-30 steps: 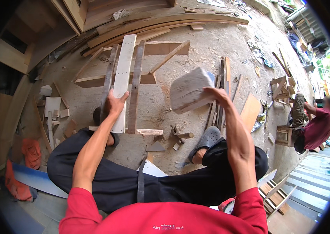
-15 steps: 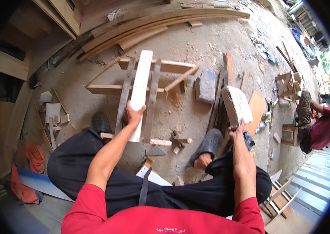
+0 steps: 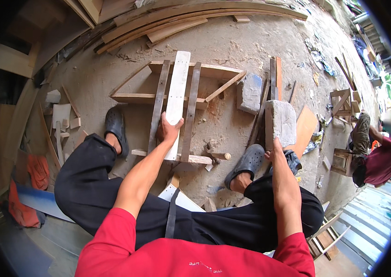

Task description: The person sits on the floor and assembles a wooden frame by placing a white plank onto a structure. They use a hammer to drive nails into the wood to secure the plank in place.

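Nearest: the person is seated low, black trousers and dark clogs planted either side of the work, left clog on the left, right clog on the right.

Left hand is closed over the near end of the pale plank, pinning it flat between two darker slats of the wooden frame lying on the concrete floor.

Right hand is on the near edge of the grey stone block, which stands on the floor right of the frame; whether the fingers are clamped round it cannot be told. A second, flatter grey slab lies just beyond, touching the frame's right side.

Step judged in hand: plank being seated in the frame, block being parked. Recommended: plank kept parallel to the slats and pressed down with the left palm; block left stable before the right hand is freed.

Diff against the earlier frames: a second ago the block was held up in the air over the frame; half a second ago it was lower, to the right; now it is grounded. Plank grip is unchanged, with the plank sitting slightly squarer.

Far right: another person in a dark red top beside small wooden stools.
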